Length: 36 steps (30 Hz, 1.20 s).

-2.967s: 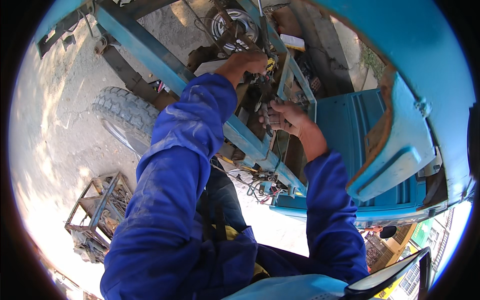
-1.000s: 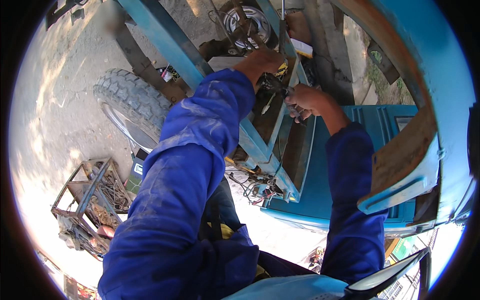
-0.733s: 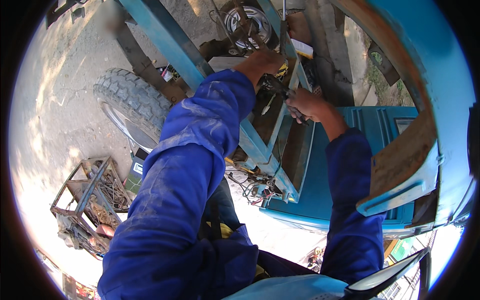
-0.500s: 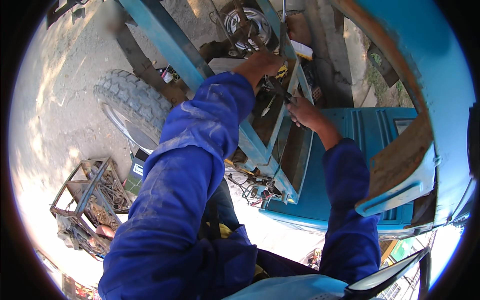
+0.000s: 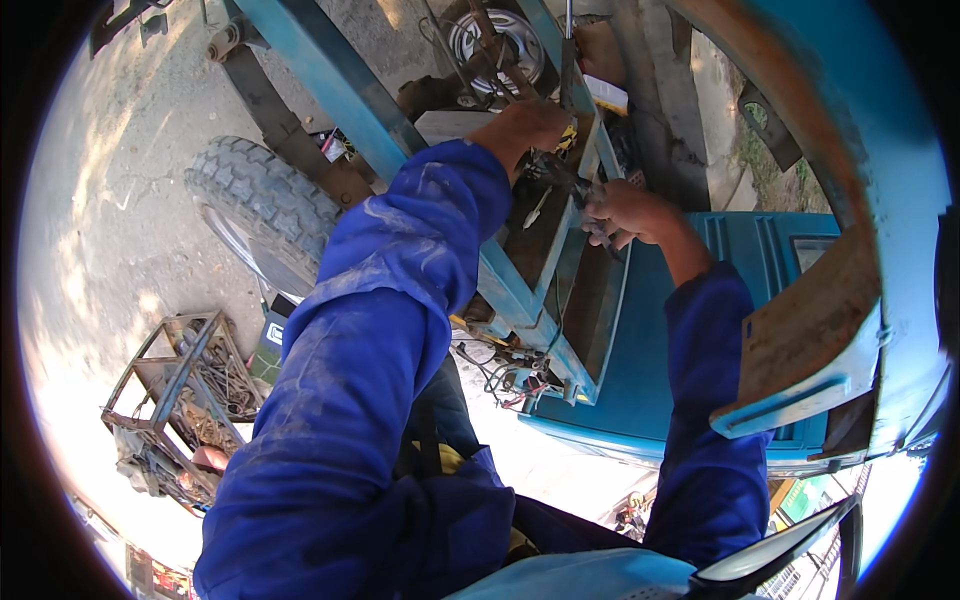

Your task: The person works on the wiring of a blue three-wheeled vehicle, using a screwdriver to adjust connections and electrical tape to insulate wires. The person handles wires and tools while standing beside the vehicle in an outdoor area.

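My right hand (image 5: 635, 212) is wrapped around the handle end of a dark tool that looks like pliers (image 5: 575, 183). Its head points up and left into the blue metal frame (image 5: 545, 330), close below my left hand (image 5: 535, 125). That left hand reaches over the frame with its fingers curled downward, and what they grip is hidden behind them. Under the tool's head, a small pale flat piece (image 5: 534, 212) hangs inside the frame. Yellow wiring (image 5: 568, 137) shows beside the left fingers.
A knobbly tyre (image 5: 265, 185) stands left of the frame. A wheel (image 5: 497, 50) lies beyond it. Loose wires (image 5: 505, 375) hang at the frame's near end. To the right are a blue panel (image 5: 650, 340) and rusty-edged bodywork (image 5: 810, 320). A metal rack with scrap (image 5: 180, 380) sits lower left.
My right hand has shifted slightly right, and its hold on the tool looks looser, with a dark handle end now showing below the fingers. My left hand has barely moved.
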Each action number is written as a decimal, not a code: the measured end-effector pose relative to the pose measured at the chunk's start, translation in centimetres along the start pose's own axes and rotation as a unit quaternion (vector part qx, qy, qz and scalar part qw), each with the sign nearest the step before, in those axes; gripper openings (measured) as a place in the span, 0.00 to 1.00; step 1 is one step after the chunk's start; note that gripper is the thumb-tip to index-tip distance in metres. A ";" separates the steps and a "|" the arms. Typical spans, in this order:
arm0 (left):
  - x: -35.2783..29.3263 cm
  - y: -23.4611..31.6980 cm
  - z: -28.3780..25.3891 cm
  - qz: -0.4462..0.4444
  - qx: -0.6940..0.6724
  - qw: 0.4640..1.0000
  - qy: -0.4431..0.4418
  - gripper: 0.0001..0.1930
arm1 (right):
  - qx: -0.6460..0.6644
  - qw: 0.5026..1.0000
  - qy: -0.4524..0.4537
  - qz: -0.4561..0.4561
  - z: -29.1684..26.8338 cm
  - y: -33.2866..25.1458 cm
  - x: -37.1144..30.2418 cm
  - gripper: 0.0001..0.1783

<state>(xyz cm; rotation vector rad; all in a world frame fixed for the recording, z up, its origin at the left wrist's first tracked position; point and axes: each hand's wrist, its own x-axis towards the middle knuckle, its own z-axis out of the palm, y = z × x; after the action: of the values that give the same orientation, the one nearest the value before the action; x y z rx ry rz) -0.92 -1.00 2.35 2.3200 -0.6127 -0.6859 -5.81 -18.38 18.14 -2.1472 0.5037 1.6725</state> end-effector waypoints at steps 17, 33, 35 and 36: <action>-0.1 0.4 0.4 0.000 0.026 1.000 0.011 0.13 | -0.102 0.993 -0.040 0.051 -0.8 -3.5 0.5 0.16; 0.1 0.5 0.4 -0.010 0.021 1.000 -0.002 0.14 | -0.097 0.994 -0.009 0.053 0.6 -3.0 1.8 0.13; 0.4 0.2 0.8 -0.010 0.026 1.000 0.004 0.15 | -0.080 0.996 -0.002 0.044 1.2 -2.3 2.5 0.11; 0.6 0.2 1.0 -0.008 0.031 0.999 0.006 0.15 | -0.073 0.997 -0.003 0.037 1.5 -1.8 2.8 0.10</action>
<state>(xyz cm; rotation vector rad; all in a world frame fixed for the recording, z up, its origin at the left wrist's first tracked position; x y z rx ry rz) -1.10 -1.89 1.63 2.3864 -0.6179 -0.6692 -5.59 -16.24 15.24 -2.2503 0.4780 1.8053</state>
